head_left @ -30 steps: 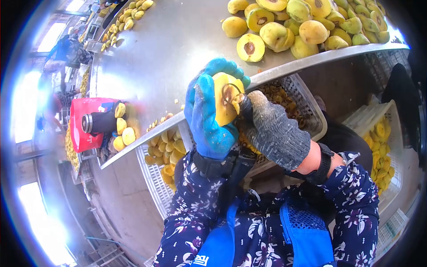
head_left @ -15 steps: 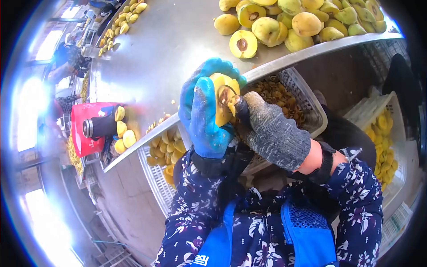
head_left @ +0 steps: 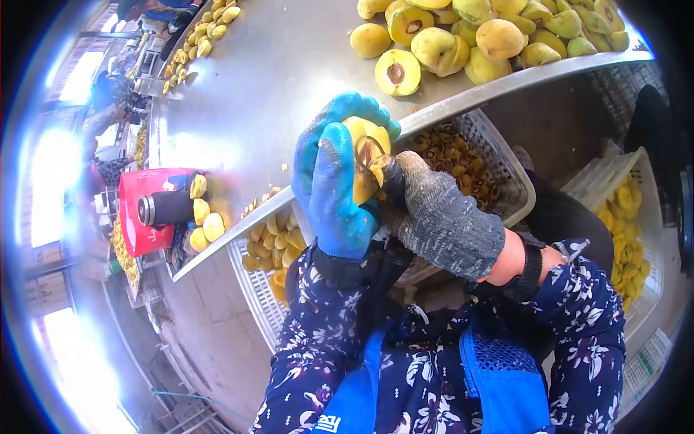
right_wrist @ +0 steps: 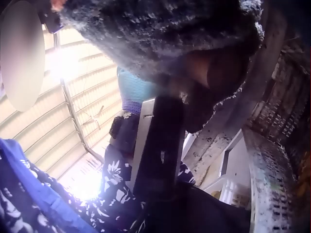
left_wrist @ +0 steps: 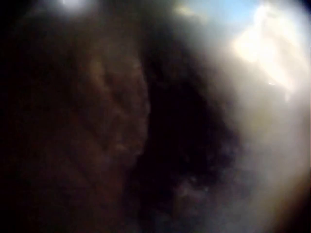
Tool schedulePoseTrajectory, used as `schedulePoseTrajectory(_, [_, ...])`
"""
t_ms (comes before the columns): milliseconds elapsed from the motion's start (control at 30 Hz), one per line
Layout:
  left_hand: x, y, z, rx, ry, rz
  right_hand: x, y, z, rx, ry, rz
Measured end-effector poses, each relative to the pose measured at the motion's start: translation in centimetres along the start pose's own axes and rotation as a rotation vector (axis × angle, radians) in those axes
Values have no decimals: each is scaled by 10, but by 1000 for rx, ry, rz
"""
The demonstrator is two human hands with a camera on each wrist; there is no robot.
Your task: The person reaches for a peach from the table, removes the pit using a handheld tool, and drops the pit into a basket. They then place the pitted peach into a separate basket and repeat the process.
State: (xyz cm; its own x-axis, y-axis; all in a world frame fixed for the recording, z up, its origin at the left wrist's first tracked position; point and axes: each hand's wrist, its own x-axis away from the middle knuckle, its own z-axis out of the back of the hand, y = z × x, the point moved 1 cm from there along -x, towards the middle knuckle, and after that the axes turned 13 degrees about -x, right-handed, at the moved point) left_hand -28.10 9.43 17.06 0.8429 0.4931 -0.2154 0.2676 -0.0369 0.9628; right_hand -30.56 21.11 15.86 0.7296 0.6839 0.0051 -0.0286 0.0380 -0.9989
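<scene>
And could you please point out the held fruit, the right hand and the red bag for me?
Held fruit (head_left: 363, 173): head view, on its cut yellow face.
Right hand (head_left: 448, 210): head view, on its grey-gloved middle.
Red bag (head_left: 154, 181): head view, on its upper part.

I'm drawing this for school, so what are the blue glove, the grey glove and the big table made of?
The blue glove looks rubbery, maybe a coating: smooth, a bit shiny, with pale smudges. The grey glove seems to be knitted yarn, dull and speckled; I can't tell if it's cotton. The table is probably metal, perhaps steel: silvery grey, with bright glare.
</scene>
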Motion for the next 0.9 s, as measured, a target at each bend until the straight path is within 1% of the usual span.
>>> schedulePoseTrajectory(133, [3,0,0,96,10,59,2,-4,4,19,-60,-53])
schedulePoseTrajectory(200, [2,1,1,67,-23,62,4,-7,6,-100,-117,-119])
schedulePoseTrajectory(333, [2,6,3,42,-69,84,8,-9,10,-76,-138,-134])
schedulePoseTrajectory(400, [2,8,3,147,-129,208,11,-9,16,-108,-224,-86])
schedulePoseTrajectory(433, [1,11,3,147,-126,208,13,-6,16,-107,-227,-87])
schedulePoseTrajectory(500, [0,14,3,84,-181,327,16,-2,13,-152,-195,-66])
schedulePoseTrajectory(533, [-1,14,5,57,-219,312,15,-7,16,-153,-198,-68])
schedulePoseTrajectory(567, [-3,13,7,57,-216,314,15,-13,21,-238,-270,-212])
schedulePoseTrajectory(600, [-5,12,9,-17,-271,289,15,-18,23,-324,-342,-356])
schedulePoseTrajectory(633, [-5,12,10,-92,-327,264,17,-14,21,-325,-344,-359])
schedulePoseTrajectory(667, [-5,13,9,-91,-325,266,20,-9,19,-210,-294,-267])
schedulePoseTrajectory(700, [-5,16,7,-102,-327,311,21,-6,17,-94,-245,-174])
schedulePoseTrajectory(733, [-5,17,6,-112,-328,357,22,-4,17,-93,-248,-178])
schedulePoseTrajectory(767, [-5,17,7,-110,-324,359,22,-3,16,-92,-248,-175])
schedulePoseTrajectory(833, [-8,15,10,-122,-371,410,22,-6,18,-93,-252,-177])
schedulePoseTrajectory(867, [-10,15,11,-120,-366,414,21,-11,21,-125,-281,-259])
schedulePoseTrajectory(900, [-12,17,12,-163,-442,442,22,-14,22,-158,-310,-340])
